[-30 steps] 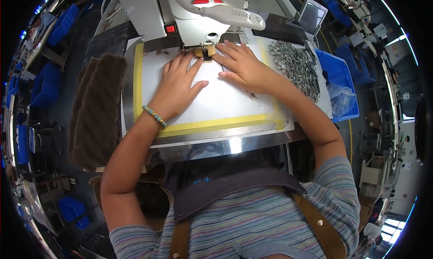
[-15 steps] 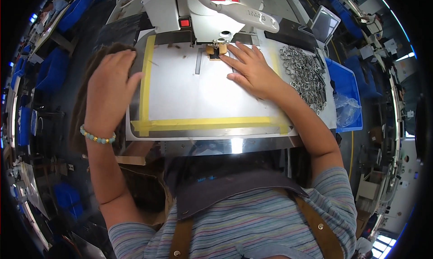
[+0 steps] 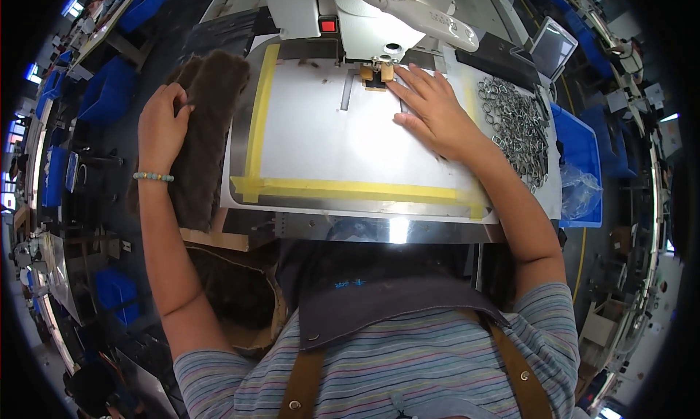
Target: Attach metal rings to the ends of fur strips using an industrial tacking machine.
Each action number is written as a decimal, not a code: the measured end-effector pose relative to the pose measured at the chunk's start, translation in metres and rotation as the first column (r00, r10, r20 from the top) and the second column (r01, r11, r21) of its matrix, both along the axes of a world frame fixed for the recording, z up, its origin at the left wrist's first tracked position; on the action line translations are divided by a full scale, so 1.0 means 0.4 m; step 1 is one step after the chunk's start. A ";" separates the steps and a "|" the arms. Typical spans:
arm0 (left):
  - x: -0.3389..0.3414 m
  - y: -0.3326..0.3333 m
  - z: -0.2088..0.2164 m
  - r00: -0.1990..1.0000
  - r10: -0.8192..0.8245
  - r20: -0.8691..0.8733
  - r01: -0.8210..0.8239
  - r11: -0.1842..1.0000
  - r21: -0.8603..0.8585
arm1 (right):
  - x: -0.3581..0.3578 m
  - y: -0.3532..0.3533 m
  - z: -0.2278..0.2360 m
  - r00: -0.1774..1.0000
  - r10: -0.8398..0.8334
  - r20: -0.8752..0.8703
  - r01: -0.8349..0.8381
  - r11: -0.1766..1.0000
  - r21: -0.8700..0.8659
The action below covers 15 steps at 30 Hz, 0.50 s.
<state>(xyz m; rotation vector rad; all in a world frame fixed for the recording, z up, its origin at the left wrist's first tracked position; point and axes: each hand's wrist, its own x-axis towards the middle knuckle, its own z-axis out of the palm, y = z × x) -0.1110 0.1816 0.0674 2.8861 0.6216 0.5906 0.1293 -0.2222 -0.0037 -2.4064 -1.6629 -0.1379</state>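
While the brown fur runs near-to-far, far end leaning R, L hand curls at its edge, grip unclear; R hand lies flat, fingers spread, by tan clamp.

The head view looks down from above and behind the fingers of the bare left hand and the bare right hand, facing forward, near enough to take in both forearms (a wide fisheye, so edges bend). A striped grey-blue fabric shirt spans the bottom, nearer than the fingers; a white, hard-shelled machine housing crosses the top, beyond them.
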 end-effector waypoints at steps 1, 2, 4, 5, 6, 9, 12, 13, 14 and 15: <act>-0.003 -0.007 0.006 1.000 0.000 -0.001 0.000 1.000 0.001 | -0.001 -0.001 0.001 1.000 0.001 -0.010 -0.001 1.000 0.004; -0.011 -0.015 0.016 0.999 0.015 0.047 -0.014 1.000 -0.025 | 0.000 0.000 0.002 1.000 0.001 -0.011 -0.001 1.000 0.005; -0.022 -0.039 0.052 0.996 0.024 0.091 -0.020 0.998 -0.052 | 0.003 -0.002 0.001 1.000 0.006 0.010 -0.007 0.999 0.045; -0.032 -0.049 0.076 0.991 -0.009 0.135 0.030 0.987 -0.159 | 0.002 -0.003 0.004 1.000 0.005 0.008 -0.005 0.999 0.046; -0.040 -0.057 0.097 0.982 -0.037 0.183 0.085 0.961 -0.264 | 0.002 -0.004 0.009 1.000 0.005 0.020 -0.007 0.998 0.066; -0.061 -0.102 0.146 0.948 -0.093 0.305 0.247 0.819 -0.518 | 0.009 -0.014 0.014 0.999 -0.001 0.037 -0.002 0.995 0.099; -0.067 -0.198 0.168 0.891 -0.079 0.448 0.417 0.537 -0.734 | 0.015 -0.019 0.017 0.999 -0.004 0.042 0.000 0.994 0.109; -0.057 -0.237 0.159 0.882 -0.113 0.458 0.457 0.444 -0.771 | 0.017 -0.023 0.018 0.999 -0.007 0.045 0.002 0.995 0.102; -0.044 -0.270 0.147 0.870 -0.146 0.470 0.490 0.345 -0.800 | 0.018 -0.026 0.019 0.999 -0.012 0.045 0.007 0.995 0.100; -0.041 -0.298 0.126 0.883 -0.160 0.441 0.468 0.236 -0.852 | 0.016 -0.024 0.022 0.999 -0.001 0.036 -0.003 0.995 0.102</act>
